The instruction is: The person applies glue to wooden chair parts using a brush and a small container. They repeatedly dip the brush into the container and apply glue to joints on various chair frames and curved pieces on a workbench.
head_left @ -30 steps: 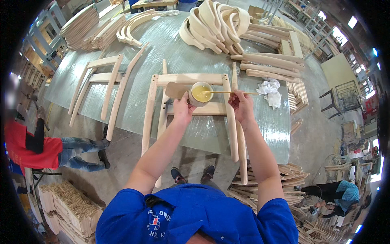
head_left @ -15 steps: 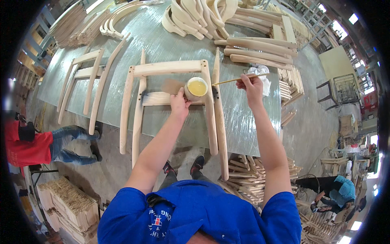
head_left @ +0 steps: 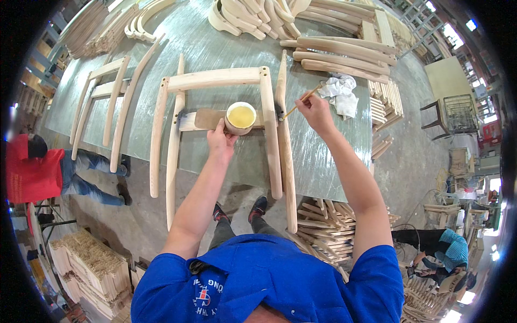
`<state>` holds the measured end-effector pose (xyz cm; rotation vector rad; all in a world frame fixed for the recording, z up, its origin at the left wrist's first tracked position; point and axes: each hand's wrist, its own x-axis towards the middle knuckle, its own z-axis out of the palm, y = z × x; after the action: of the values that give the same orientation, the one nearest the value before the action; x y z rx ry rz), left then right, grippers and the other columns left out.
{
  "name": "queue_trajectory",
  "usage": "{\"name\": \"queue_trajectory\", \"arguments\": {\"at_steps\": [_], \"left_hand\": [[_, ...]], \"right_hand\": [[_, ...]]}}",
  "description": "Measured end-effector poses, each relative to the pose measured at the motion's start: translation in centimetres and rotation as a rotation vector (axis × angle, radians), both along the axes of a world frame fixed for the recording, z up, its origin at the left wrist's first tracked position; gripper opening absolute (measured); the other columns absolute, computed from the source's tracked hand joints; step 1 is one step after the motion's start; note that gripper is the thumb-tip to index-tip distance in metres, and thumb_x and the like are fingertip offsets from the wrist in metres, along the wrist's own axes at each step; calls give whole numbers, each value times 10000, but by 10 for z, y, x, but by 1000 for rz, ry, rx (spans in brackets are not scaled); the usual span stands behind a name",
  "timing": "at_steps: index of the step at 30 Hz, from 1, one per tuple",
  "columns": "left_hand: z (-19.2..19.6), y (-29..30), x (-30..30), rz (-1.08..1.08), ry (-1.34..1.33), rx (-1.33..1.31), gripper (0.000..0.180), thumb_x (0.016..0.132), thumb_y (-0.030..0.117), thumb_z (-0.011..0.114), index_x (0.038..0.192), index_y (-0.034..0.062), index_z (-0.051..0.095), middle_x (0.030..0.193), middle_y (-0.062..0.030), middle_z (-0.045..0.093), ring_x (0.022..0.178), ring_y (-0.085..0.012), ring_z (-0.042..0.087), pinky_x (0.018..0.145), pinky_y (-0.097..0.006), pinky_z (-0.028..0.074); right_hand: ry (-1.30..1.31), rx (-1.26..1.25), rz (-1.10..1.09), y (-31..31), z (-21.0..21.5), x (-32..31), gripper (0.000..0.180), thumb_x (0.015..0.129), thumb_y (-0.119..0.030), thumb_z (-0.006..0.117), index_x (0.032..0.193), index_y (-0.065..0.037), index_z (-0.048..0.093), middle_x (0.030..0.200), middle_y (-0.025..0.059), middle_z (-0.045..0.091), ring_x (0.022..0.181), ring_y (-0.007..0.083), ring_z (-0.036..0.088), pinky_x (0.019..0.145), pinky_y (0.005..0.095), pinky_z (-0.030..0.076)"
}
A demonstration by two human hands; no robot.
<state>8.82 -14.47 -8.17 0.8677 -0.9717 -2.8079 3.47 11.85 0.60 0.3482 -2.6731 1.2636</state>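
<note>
My left hand (head_left: 222, 141) is closed around a small cup (head_left: 240, 128) of yellow liquid, held above the crossrail of a pale wooden chair frame (head_left: 215, 79). A flat brown piece (head_left: 209, 119) shows beside the cup; whether my fingers hold it too, I cannot make out. Pinched in my right hand (head_left: 315, 112) is a thin brush (head_left: 293, 109). Its tip touches or nearly touches the dark-marked joint on the frame's right-hand leg (head_left: 288, 156). The frame lies on the table, its long legs reaching past the near edge.
Crumpled white cloth (head_left: 340, 94) lies right of my right hand. A second frame (head_left: 107, 89) rests at the left. Stacked wooden parts (head_left: 344, 56) and curved pieces (head_left: 250, 19) fill the table's far side. A person in red (head_left: 35, 167) stands left; another bends at lower right.
My right hand has moved left and closer to the frame, bringing the brush tip to the right leg's joint. The cup and brown piece have shifted left, off the right-hand upright.
</note>
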Motion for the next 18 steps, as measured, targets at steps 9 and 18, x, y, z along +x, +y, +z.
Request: {"name": "queue_trajectory", "arguments": {"at_steps": [9,18], "left_hand": [[2,-5,9,17,-16,-34,255,925,145,498,1142,43,413,1087,-119,539,958,-237,582,789,-453,531],[10,-4,32,-75,-14,-63,248,922,156,505,1138,53,438,1063,-87,552,892,-201,601,739,-400,549]], "right_hand": [[49,-43,9,-1,4,-12,193,832,-164,640,834,20,580,644,68,587,588,97,515,562,266,437],[12,145,105,-9,-11,-20,228,814,-221,615,822,5,595,756,208,609,736,389,585,633,441,459]]}}
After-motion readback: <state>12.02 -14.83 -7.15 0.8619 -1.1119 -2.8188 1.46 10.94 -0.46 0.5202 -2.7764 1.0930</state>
